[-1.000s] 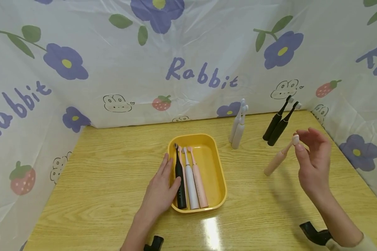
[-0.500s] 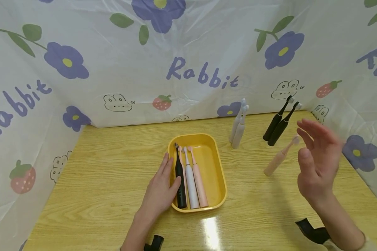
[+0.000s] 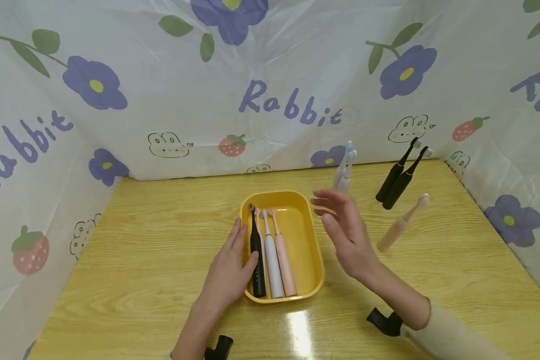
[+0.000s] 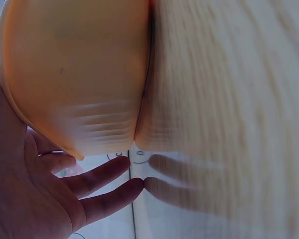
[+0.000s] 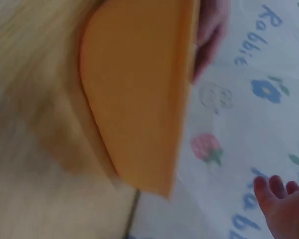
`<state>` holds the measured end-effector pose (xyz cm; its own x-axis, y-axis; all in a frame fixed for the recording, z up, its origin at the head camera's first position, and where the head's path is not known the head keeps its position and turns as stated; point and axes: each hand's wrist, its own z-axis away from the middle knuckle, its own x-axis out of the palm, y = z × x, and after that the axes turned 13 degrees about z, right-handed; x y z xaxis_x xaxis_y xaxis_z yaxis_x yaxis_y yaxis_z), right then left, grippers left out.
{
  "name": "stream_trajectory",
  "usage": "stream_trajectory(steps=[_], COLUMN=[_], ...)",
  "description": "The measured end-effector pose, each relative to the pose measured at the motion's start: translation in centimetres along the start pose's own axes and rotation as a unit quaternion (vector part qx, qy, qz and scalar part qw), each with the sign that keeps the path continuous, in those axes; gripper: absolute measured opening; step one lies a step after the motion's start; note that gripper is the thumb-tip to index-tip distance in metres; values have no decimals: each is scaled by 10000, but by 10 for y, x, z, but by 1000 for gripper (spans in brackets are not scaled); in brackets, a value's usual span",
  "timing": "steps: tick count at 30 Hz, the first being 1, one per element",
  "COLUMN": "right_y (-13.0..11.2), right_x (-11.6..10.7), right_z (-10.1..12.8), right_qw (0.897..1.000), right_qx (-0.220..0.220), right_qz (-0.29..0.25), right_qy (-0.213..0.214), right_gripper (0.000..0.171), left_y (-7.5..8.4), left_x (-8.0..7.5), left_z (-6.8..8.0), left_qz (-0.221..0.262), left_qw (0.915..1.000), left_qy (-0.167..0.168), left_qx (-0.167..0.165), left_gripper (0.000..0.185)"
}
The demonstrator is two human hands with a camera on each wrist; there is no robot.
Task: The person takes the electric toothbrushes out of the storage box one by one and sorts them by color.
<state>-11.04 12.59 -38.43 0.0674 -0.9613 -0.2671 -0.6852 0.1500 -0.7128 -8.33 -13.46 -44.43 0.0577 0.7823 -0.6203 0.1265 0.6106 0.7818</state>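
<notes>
My left hand (image 3: 225, 272) rests along the left rim of a yellow tray (image 3: 315, 270), fingers fairly straight and thumb over the inside edge. In the left wrist view, two fingertips of that hand (image 4: 45, 194) extend beside the tray's wall (image 4: 79, 69). Inside the tray lie a black electric toothbrush (image 3: 257, 265), a white one (image 3: 273, 267), a front pink one (image 3: 285, 265) and another pink one partly covered. Just right of the tray my right hand (image 3: 348, 240) hovers, fingers loosely bent, holding nothing. In front of it, two white toothbrushes (image 3: 344, 184) stand partly hidden.
A pink electric toothbrush (image 3: 396, 230) stands upright right of my right hand. Behind it two black toothbrushes (image 3: 398, 185) stand close together. A printed white cloth (image 3: 184, 115) closes off the back and both sides of the wooden table (image 3: 162, 225).
My right hand has let go of the standing pink toothbrush's head and swung left to beside the tray. The left hand and tray stay put.
</notes>
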Motion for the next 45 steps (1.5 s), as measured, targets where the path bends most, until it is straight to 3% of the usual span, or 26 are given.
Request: stream_trajectory(steps=[3,7,10,14,18,23,34,41,45], right_y=[12,21,24,26,32,40,51,52,49], right_x=[25,48,57,65,71,77,85,86,85], right_z=[-5,-9,-10,-12,-15,-16,-17,-19,-18], right_qw=[9925,9711,9629,9512,9249,8904,8459,8466,8397], right_qx=[936,1800,2158,2724,3525,4301,5049,5024,4916], right_qz=[-339,-755,-780,-424,-155,-245,-657,-713,-1383], right_qy=[-712,-1372,-1417,-1384,-1415,-1470,-1592,-1605,-1844], right_gripper=[39,46,48,52,60,63,61,53,40], left_y=[-1,0,1,1,0,-1,-1,0,0], left_x=[-3,-2,-1,-1,-2,-2,-2,-2,-2], left_z=[0,-1,-1,0,0,0,2,1,0], left_qz=[-1,4,8,-33,-83,-74,-53,-113,-126], left_qw=[10000,10000,10000,10000,9999,9999,10000,9999,9999], left_qy=[24,44,8,26,66,70,25,43,10], left_qx=[-22,-13,8,-17,-58,0,77,77,39], left_gripper=[71,71,71,72,72,70,70,69,70])
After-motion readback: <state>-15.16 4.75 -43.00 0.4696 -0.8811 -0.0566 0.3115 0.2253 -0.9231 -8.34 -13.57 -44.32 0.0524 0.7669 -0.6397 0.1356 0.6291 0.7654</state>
